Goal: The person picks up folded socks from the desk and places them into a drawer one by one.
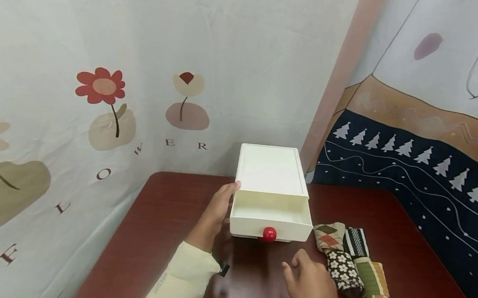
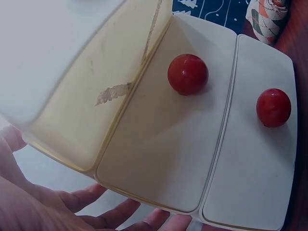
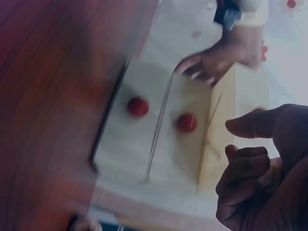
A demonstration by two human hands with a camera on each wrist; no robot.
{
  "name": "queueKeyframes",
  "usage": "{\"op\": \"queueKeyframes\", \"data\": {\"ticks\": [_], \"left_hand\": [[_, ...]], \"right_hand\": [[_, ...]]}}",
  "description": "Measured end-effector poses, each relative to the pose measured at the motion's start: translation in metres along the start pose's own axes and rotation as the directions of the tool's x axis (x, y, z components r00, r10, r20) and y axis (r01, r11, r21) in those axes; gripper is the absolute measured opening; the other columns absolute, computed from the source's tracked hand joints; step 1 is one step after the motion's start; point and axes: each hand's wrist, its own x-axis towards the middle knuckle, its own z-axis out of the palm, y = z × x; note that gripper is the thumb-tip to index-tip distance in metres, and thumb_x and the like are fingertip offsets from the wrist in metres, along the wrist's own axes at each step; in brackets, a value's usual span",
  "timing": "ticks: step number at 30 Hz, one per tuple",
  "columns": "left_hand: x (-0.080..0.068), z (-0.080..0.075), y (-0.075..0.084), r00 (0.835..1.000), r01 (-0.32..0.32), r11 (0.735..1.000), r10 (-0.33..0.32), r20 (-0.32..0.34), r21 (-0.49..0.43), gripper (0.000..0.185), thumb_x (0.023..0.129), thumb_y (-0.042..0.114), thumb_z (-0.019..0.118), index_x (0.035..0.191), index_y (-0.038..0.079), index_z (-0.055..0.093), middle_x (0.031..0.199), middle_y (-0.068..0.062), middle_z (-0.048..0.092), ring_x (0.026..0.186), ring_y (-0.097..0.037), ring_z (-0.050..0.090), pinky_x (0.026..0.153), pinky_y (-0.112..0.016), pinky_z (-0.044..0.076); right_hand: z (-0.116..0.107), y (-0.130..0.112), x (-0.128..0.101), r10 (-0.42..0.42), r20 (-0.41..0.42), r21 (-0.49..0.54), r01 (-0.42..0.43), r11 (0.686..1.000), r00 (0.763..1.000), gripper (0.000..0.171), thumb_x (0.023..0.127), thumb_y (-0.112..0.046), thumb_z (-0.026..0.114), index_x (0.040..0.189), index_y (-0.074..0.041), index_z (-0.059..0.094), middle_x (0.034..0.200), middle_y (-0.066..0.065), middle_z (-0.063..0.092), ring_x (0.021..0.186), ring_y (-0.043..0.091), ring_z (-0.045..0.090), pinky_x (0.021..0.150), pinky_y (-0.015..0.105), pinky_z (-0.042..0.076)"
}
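Observation:
A white three-drawer box (image 1: 272, 168) stands on the table, its top drawer (image 1: 254, 228) pulled out with bare floor showing inside. A red knob (image 1: 269, 234) sits on that drawer's front. Two lower drawer fronts, also with red knobs (image 2: 188, 74), are closed. My left hand (image 1: 218, 207) rests against the box's left side, thumb near the top edge and fingers (image 2: 118, 214) stretched along the side wall. In front of the drawer, to the right of its knob, my right hand (image 1: 313, 282) hovers with loosely bent fingers and nothing in them.
Several rolled socks lie together right of the box: an argyle one (image 1: 330, 236), a black-and-white striped one (image 1: 356, 242), a flowered one (image 1: 344, 272) and a green one (image 1: 369, 279). The table (image 1: 176, 200) is dark red. Printed cloth (image 1: 230, 50) hangs behind it.

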Motion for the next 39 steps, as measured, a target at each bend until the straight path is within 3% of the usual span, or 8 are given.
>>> {"op": "queueKeyframes", "data": {"ticks": [6, 12, 17, 21, 27, 35, 39], "left_hand": [[0.001, 0.000, -0.002, 1.000, 0.005, 1.000, -0.004, -0.006, 0.007, 0.070, 0.105, 0.062, 0.054, 0.157, 0.015, 0.052, 0.143, -0.021, 0.062, 0.132, -0.042, 0.062, 0.084, -0.047, 0.053], [0.002, -0.001, -0.003, 1.000, -0.005, 1.000, 0.005, -0.007, -0.009, 0.070, 0.106, 0.061, 0.054, 0.157, 0.013, 0.051, 0.138, -0.021, 0.064, 0.126, -0.039, 0.065, 0.080, -0.045, 0.054], [0.000, -0.001, -0.003, 1.000, -0.010, 1.000, 0.010, -0.002, -0.004, 0.070, 0.106, 0.060, 0.054, 0.157, 0.012, 0.050, 0.138, -0.022, 0.064, 0.128, -0.041, 0.066, 0.080, -0.045, 0.055], [-0.002, 0.000, -0.001, 1.000, -0.009, 1.000, 0.009, 0.003, 0.002, 0.072, 0.105, 0.062, 0.055, 0.158, 0.013, 0.050, 0.142, -0.023, 0.063, 0.133, -0.043, 0.064, 0.082, -0.046, 0.053], [-0.001, 0.001, 0.000, 1.000, -0.014, 1.000, 0.014, -0.004, -0.002, 0.070, 0.105, 0.061, 0.054, 0.156, 0.013, 0.051, 0.138, -0.023, 0.064, 0.127, -0.040, 0.065, 0.081, -0.045, 0.054], [0.000, 0.000, -0.002, 1.000, -0.024, 1.000, 0.024, -0.004, 0.016, 0.071, 0.105, 0.062, 0.053, 0.156, 0.012, 0.052, 0.134, -0.022, 0.065, 0.121, -0.036, 0.066, 0.079, -0.046, 0.054], [0.000, -0.001, -0.003, 1.000, -0.027, 0.999, 0.027, -0.003, 0.027, 0.071, 0.105, 0.063, 0.054, 0.156, 0.013, 0.052, 0.137, -0.022, 0.065, 0.122, -0.037, 0.066, 0.078, -0.045, 0.055]], "right_hand": [[-0.015, 0.036, 0.006, 0.013, 0.007, -0.053, -0.013, 0.999, 1.000, 0.024, 0.090, -0.020, 0.085, 0.086, -0.016, 0.062, 0.065, -0.001, 0.063, 0.058, 0.019, 0.060, 0.050, 0.041, 0.043], [-0.028, 0.066, 0.025, 0.033, 0.100, -0.093, -0.023, 0.995, 0.994, 0.024, 0.090, -0.019, 0.084, 0.088, -0.014, 0.061, 0.081, 0.007, 0.065, 0.078, 0.028, 0.064, 0.064, 0.047, 0.051], [-0.040, 0.092, 0.039, 0.129, 0.225, -0.194, -0.086, 0.977, 0.966, 0.021, 0.095, -0.026, 0.079, 0.102, -0.011, 0.066, 0.101, 0.019, 0.066, 0.103, 0.046, 0.061, 0.078, 0.064, 0.053], [-0.046, 0.108, 0.045, 0.187, 0.297, -0.222, -0.123, 0.967, 0.936, 0.026, 0.097, -0.027, 0.077, 0.112, -0.010, 0.065, 0.107, 0.023, 0.068, 0.107, 0.049, 0.059, 0.085, 0.070, 0.049], [-0.042, 0.120, 0.051, 0.227, 0.358, -0.239, -0.146, 0.960, 0.906, 0.032, 0.096, -0.023, 0.079, 0.121, -0.009, 0.066, 0.113, 0.027, 0.070, 0.106, 0.049, 0.060, 0.087, 0.069, 0.050], [-0.035, 0.127, 0.055, 0.210, 0.375, -0.250, -0.120, 0.961, 0.903, 0.049, 0.091, -0.012, 0.076, 0.138, -0.004, 0.067, 0.128, 0.038, 0.069, 0.111, 0.059, 0.060, 0.091, 0.072, 0.049], [-0.031, 0.127, 0.055, 0.197, 0.393, -0.233, -0.111, 0.966, 0.898, 0.048, 0.091, -0.009, 0.078, 0.137, -0.004, 0.067, 0.122, 0.041, 0.067, 0.112, 0.063, 0.059, 0.085, 0.070, 0.054]]}}
